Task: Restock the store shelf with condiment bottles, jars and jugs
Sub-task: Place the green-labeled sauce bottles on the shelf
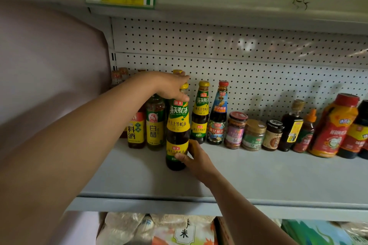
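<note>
**Oyster sauce bottle held at both ends**

On the grey shelf (258, 175), we grip the oyster sauce bottle (177, 125) upright: our left hand (171, 85) curls over its neck at 12 o'clock, our right hand (196, 160) pinches its base. A matching bottle (200, 113) stands just beside, at 3 o'clock.

海天 on the front oyster sauce bottle (177, 125), 料酒 on yellow-labelled bottle (136, 129), 白醋 on green-labelled bottle (155, 125), 米 on sack (183, 232) below

Head view, close, facing shelf (258, 175)
</note>
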`<state>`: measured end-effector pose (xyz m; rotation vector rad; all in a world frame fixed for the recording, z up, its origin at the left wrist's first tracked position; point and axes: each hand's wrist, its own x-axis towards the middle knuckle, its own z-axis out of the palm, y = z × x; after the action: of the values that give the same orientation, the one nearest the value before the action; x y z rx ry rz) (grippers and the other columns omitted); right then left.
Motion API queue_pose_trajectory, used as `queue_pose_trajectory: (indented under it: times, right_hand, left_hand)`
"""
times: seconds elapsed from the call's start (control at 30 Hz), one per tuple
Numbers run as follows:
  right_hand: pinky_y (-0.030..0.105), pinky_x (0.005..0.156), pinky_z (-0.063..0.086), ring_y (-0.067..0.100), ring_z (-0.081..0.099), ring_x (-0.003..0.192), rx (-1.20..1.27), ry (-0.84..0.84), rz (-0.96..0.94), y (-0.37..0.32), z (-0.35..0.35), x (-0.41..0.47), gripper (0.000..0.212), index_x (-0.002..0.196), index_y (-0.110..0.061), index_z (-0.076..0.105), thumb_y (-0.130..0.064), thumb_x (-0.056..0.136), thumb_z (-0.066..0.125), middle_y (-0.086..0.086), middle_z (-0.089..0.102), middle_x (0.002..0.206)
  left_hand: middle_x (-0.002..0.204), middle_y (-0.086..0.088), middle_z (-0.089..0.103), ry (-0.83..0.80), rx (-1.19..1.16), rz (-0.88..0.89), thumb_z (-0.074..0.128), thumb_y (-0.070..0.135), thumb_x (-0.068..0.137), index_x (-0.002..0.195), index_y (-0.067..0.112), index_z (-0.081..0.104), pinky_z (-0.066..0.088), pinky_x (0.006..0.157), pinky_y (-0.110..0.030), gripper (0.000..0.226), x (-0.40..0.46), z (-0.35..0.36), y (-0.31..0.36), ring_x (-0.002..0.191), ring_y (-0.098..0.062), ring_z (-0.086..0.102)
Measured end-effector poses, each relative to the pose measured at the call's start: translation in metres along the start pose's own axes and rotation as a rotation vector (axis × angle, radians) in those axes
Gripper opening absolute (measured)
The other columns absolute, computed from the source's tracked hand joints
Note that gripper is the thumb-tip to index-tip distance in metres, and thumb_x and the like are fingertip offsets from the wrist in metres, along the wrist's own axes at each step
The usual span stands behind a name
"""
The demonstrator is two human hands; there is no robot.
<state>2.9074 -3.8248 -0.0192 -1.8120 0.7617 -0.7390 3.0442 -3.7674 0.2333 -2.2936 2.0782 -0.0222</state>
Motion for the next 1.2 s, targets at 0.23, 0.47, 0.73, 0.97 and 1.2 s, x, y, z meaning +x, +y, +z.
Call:
queue_pose_trajectory:
  times: [0.23, 0.47, 0.73, 0.97, 1.2]
  right_hand:
    - [0.043, 0.107, 0.050, 0.015, 0.059, 0.124, 0.021, -0.012, 0.000, 0.002, -0.002, 0.004, 0.056, 0.133, -0.021, 0.048, -0.031, 0.087, 0.078, -0.001, 0.064, 0.131]
    - [0.036, 0.106, 0.050, 0.016, 0.056, 0.128, 0.027, -0.023, 0.006, -0.002, -0.001, 0.011, 0.057, 0.137, -0.015, 0.045, -0.024, 0.090, 0.076, 0.002, 0.061, 0.136]
    - [0.037, 0.104, 0.050, 0.016, 0.056, 0.124, -0.013, -0.012, 0.011, -0.001, 0.003, 0.028, 0.056, 0.136, -0.016, 0.045, -0.028, 0.090, 0.075, 0.000, 0.061, 0.132]
    - [0.041, 0.106, 0.050, 0.016, 0.057, 0.126, -0.011, -0.010, 0.010, 0.002, 0.007, 0.050, 0.060, 0.138, -0.015, 0.044, -0.028, 0.089, 0.077, -0.001, 0.061, 0.133]
    - [0.039, 0.105, 0.050, 0.016, 0.057, 0.125, -0.016, -0.006, 0.011, 0.006, 0.005, 0.065, 0.058, 0.136, -0.014, 0.045, -0.027, 0.089, 0.077, 0.000, 0.061, 0.133]
  left_hand:
    - [0.165, 0.000, -0.004, 0.017, 0.013, 0.001, 0.064, 0.041, 0.092, 0.158, 0.019, -0.004, 0.017, 0.120, -0.038, 0.096, 0.002, -0.001, 0.000, 0.152, -0.023, 0.009]
    - [0.165, -0.002, 0.014, 0.111, 0.046, 0.011, 0.082, 0.030, 0.076, 0.158, 0.020, 0.007, 0.029, 0.114, -0.039, 0.112, 0.008, 0.010, -0.005, 0.147, -0.027, 0.027]
    - [0.164, -0.003, 0.017, 0.140, 0.065, 0.003, 0.084, 0.031, 0.074, 0.158, 0.019, 0.010, 0.032, 0.112, -0.042, 0.113, 0.021, 0.014, -0.017, 0.145, -0.029, 0.029]
    - [0.165, -0.002, 0.014, 0.142, 0.040, -0.001, 0.084, 0.027, 0.074, 0.158, 0.021, 0.011, 0.030, 0.115, -0.044, 0.111, 0.034, 0.015, -0.027, 0.146, -0.028, 0.027]
    - [0.160, -0.001, 0.029, 0.152, 0.020, 0.005, 0.083, 0.027, 0.075, 0.153, 0.020, 0.025, 0.036, 0.105, -0.039, 0.098, 0.044, 0.013, -0.031, 0.138, -0.028, 0.039]
